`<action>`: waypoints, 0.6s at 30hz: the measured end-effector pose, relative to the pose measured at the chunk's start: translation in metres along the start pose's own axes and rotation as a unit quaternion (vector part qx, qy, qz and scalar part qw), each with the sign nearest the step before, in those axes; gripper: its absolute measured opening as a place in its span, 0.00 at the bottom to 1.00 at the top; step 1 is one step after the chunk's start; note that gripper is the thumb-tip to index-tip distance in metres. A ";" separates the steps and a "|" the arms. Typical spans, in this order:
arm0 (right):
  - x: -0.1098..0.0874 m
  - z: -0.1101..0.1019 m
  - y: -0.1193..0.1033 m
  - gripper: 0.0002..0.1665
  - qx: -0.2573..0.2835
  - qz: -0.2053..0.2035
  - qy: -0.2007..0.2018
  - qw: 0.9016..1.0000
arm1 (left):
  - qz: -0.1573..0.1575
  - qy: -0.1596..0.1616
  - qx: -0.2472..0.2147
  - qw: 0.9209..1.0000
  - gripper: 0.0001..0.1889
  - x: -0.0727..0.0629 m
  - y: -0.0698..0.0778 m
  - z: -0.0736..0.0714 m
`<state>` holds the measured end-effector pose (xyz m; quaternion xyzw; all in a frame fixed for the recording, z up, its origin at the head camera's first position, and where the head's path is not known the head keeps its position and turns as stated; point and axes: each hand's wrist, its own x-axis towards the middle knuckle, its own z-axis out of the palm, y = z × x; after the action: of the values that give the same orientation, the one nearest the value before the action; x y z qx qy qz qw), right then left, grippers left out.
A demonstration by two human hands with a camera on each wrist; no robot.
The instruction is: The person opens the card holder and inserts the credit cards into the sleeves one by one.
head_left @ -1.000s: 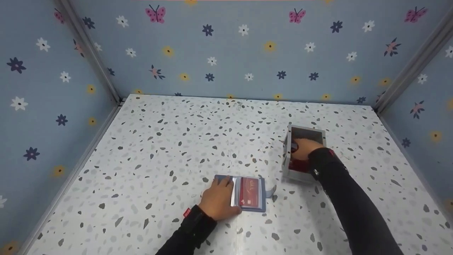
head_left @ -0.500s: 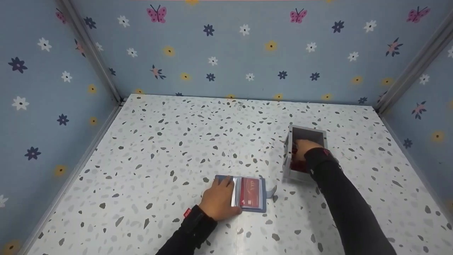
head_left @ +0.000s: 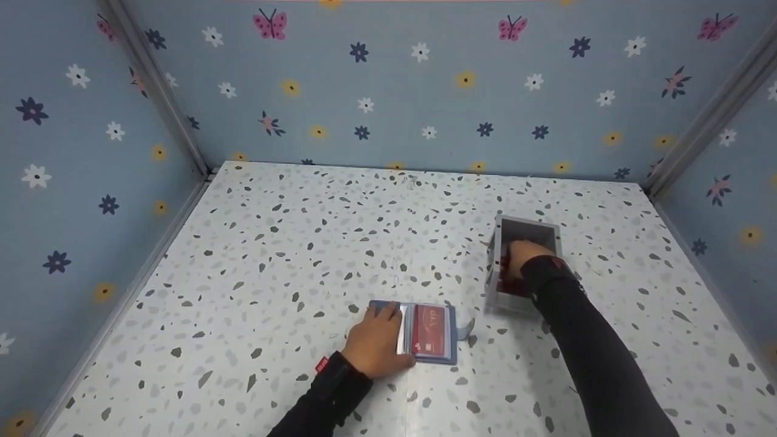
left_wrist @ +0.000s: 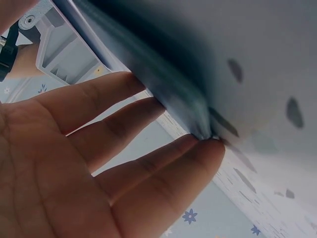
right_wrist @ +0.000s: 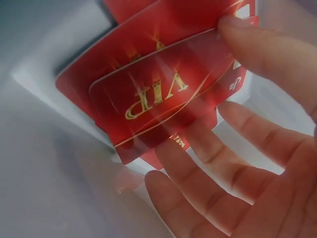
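A blue card holder (head_left: 450,358) lies opened flat on the surface, a red card (head_left: 431,329) showing in its clear right-hand sleeve. My left hand (head_left: 376,343) rests on its left side with fingers extended; in the left wrist view the fingertips touch the holder's edge. To the right, my right hand (head_left: 527,255) reaches down into a grey box (head_left: 493,267). Seen from the right wrist, its thumb and fingers are at the edges of a red VIP card (right_wrist: 163,99), seemingly pinching it. More red cards (right_wrist: 124,29) lie behind that one. Some fingertips are hidden.
The white speckled tabletop (head_left: 291,243) spreads around both things. Blue flowered panels (head_left: 388,91) enclose it at the back and sides. The holder's strap (head_left: 465,329) sticks out toward the box.
My right hand has sunk a little deeper into the box and shifted slightly left. The left hand and the card holder have stayed in place.
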<state>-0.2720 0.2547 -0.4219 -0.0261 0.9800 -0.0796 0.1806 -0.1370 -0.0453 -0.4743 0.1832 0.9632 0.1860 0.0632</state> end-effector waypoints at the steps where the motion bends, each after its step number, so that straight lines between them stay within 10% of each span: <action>1: 0.000 0.000 0.001 0.15 0.001 -0.001 0.000 1.000 | 0.001 0.001 0.002 1.000 0.46 0.000 0.000 0.000; 18: 0.004 -0.008 0.007 0.10 0.000 -0.031 0.008 0.999 | -0.004 0.001 0.004 1.000 0.46 0.001 0.000 0.000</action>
<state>-0.2790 0.2620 -0.4170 -0.0558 0.9801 -0.0851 0.1706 -0.1376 -0.0454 -0.4747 0.1797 0.9648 0.1818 0.0620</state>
